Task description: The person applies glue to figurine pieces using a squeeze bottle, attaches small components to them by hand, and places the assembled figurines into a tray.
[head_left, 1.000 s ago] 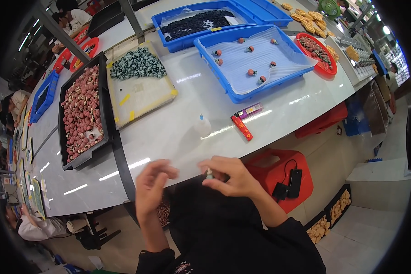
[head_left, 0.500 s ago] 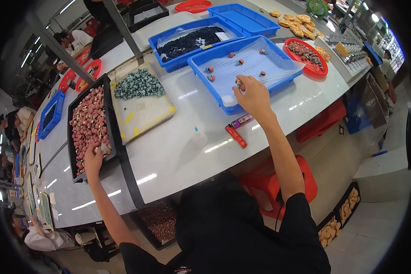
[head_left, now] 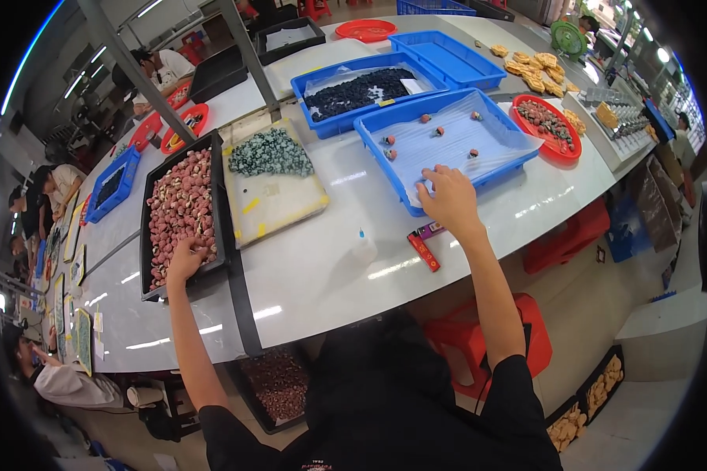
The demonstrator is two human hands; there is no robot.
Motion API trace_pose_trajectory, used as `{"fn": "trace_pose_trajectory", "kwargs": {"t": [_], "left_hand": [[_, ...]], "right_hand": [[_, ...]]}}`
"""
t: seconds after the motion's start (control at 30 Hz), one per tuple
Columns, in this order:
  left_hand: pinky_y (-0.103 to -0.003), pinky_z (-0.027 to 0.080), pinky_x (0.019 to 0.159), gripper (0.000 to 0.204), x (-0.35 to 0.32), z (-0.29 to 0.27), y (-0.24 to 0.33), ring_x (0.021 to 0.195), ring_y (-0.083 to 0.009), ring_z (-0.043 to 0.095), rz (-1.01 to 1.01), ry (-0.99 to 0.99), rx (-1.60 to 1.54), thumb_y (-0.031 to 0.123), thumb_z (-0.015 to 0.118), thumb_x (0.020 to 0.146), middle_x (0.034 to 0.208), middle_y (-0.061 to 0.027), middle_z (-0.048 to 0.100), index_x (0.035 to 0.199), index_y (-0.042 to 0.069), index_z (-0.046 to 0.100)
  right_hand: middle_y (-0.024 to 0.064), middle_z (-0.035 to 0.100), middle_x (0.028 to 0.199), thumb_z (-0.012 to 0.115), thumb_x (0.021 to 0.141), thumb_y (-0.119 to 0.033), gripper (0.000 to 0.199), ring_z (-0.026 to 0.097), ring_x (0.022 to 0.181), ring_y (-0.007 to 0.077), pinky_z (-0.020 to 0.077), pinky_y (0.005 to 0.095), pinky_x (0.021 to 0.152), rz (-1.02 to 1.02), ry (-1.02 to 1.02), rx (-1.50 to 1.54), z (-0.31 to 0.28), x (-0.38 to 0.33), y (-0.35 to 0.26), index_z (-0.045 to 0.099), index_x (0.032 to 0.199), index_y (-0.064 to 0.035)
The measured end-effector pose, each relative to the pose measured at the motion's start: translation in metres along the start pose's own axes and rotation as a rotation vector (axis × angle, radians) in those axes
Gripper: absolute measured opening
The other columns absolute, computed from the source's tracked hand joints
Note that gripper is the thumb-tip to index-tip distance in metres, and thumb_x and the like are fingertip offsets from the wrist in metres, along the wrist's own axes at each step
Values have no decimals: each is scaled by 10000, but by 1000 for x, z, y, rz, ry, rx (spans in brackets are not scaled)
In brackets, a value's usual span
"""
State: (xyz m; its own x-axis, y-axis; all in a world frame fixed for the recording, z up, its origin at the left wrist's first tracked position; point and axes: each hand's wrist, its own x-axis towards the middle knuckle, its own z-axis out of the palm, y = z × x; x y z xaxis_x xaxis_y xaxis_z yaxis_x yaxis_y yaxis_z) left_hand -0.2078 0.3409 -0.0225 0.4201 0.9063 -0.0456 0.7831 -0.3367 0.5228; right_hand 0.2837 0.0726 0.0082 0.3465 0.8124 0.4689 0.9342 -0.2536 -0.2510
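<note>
My left hand (head_left: 185, 261) is at the near right corner of a black tray (head_left: 225, 206) heaped with small pinkish-red pieces (head_left: 179, 196), its fingers curled down among them. What it grips, if anything, is hidden. Over the near edge of a blue tray (head_left: 393, 188), my right hand (head_left: 451, 198) has its thumb and index finger apart, and no piece shows between them. White sheeting (head_left: 448, 157) lines this tray. Several small red-and-green pieces (head_left: 438, 132) lie spaced out on it; the spot under my right hand is hidden.
A board (head_left: 291, 208) with green-white beads lies between the trays. Behind are a blue tray of black pieces (head_left: 353, 93) and another blue tray (head_left: 448, 59). A red plate (head_left: 548, 129) of pieces stands right. A red lighter-like item (head_left: 424, 251) and small bottle (head_left: 361, 247) lie near.
The view has shifted, so the table sits further right. My right thumb and index finger have parted; the small piece they pinched no longer shows. My left hand remains at the pinkish-red pieces.
</note>
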Motion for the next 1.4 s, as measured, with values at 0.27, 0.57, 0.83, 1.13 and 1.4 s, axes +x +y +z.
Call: {"fn": "trace_pose_trajectory", "kwargs": {"t": [0.27, 0.57, 0.83, 1.13, 1.4], "left_hand": [[-244, 482, 675, 230, -6, -11, 6, 767, -149, 597, -225, 431, -509, 111, 585, 857, 851, -75, 638, 1052, -10, 604], [-229, 372, 554, 244, 24, -2, 98, 607, -92, 408, -50, 4, -1614, 17, 447, 836, 893, -82, 564, 1064, -28, 523], [-362, 475, 648, 271, 102, 63, 122, 743, -262, 607, 137, 127, -42, 119, 549, 806, 876, -153, 619, 1053, 10, 562], [-446, 465, 745, 324, 145, 82, 126, 901, -380, 579, 80, 311, 231, 152, 687, 739, 932, -179, 589, 983, 37, 508], [-434, 464, 723, 221, 142, 76, 134, 860, -354, 577, 139, 226, 200, 105, 664, 729, 880, -142, 604, 888, 48, 521]], "right_hand": [[105, 544, 716, 653, 726, 15, 174, 525, 597, 226, 435, 327, 557, -39, 403, 556, -24, -54, -59, 633, 897, -1], [141, 513, 943, 755, 703, -177, 521, 547, 808, 269, 467, 345, 668, 4, 117, 550, 8, -84, -110, 521, 1135, -4], [146, 490, 956, 735, 731, -190, 403, 526, 831, 291, 447, 360, 715, 130, 43, 570, 34, -81, -112, 579, 1062, -21], [139, 530, 947, 727, 715, -96, 285, 544, 864, 290, 444, 336, 750, 234, 128, 701, 30, -79, -106, 618, 967, -21], [126, 545, 931, 735, 713, -101, 288, 547, 841, 274, 444, 331, 735, 230, 90, 701, 32, -79, -105, 622, 966, -24]]}}
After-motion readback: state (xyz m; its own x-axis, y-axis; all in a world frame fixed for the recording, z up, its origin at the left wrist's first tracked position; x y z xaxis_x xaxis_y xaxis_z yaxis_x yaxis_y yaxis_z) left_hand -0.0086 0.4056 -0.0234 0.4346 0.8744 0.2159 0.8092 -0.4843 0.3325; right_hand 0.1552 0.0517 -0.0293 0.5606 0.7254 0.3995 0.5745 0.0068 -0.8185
